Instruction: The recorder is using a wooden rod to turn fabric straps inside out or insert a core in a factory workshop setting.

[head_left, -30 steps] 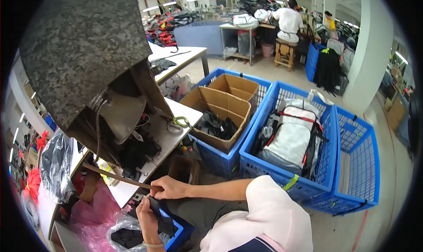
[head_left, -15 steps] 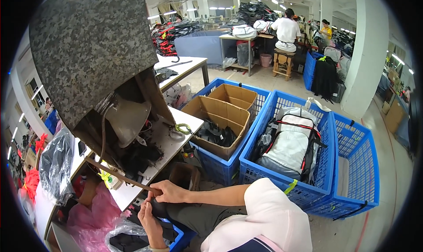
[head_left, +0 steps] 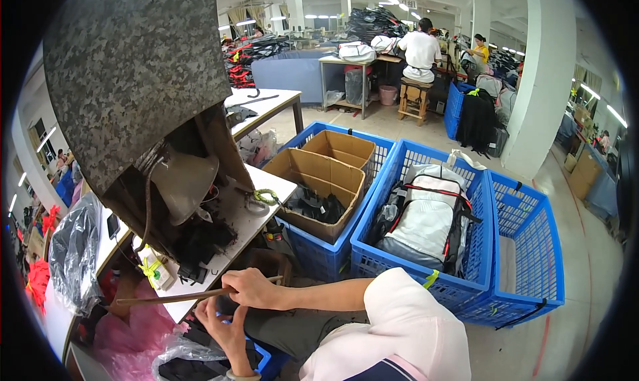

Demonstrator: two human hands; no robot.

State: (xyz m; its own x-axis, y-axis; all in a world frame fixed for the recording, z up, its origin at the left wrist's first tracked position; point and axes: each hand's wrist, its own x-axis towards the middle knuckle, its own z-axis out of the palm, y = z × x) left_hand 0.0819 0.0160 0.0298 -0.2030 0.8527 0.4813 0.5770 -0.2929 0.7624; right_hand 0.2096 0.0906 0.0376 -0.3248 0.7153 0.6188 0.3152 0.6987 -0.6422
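My right hand (head_left: 251, 289) is closed around a long, thin brown stick (head_left: 174, 296), which points left past the edge of the white tabletop. A short end of the stick sticks out to the right of the fist. Just below it, my left hand (head_left: 225, 329) is raised with thumb and fingers apart in a curve, and nothing shows between them. Above the stick stands a box-like housing with a mottled grey cover (head_left: 136, 75). Inside hangs a pale metal lamp shade (head_left: 183, 185), over dark scraps (head_left: 205, 238) on the tabletop.
Blue plastic crates stand to the right, one holding opened cardboard boxes (head_left: 326, 181), another a white and black backpack (head_left: 426, 214). Pink plastic film (head_left: 136, 331) and a clear bag of black pieces (head_left: 190, 361) lie low at left. Farther back, a person in white (head_left: 419, 51) sits on a stool.
The stick has swung to a flatter angle, its far end lower and further left. My left hand's fingers have spread and moved slightly left. The whole view has shifted a little.
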